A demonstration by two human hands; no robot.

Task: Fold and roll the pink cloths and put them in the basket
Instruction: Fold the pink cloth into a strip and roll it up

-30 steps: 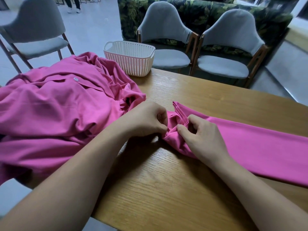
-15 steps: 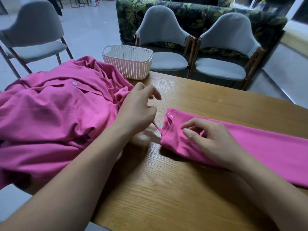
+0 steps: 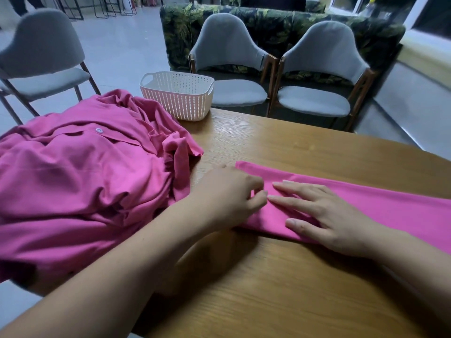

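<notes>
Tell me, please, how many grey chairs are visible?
3: the left chair beside the table, the middle chair behind the basket, the right chair next to it; none apparently hidden.

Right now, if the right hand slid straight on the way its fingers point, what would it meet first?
The left hand, whose curled fingers sit just ahead of its fingertips. The right hand lies flat on the long folded pink cloth, pointing left along it.

Three grey padded chairs are standing by one wooden table carrying one white slotted basket, one folded pink cloth and one crumpled pink heap.
</notes>
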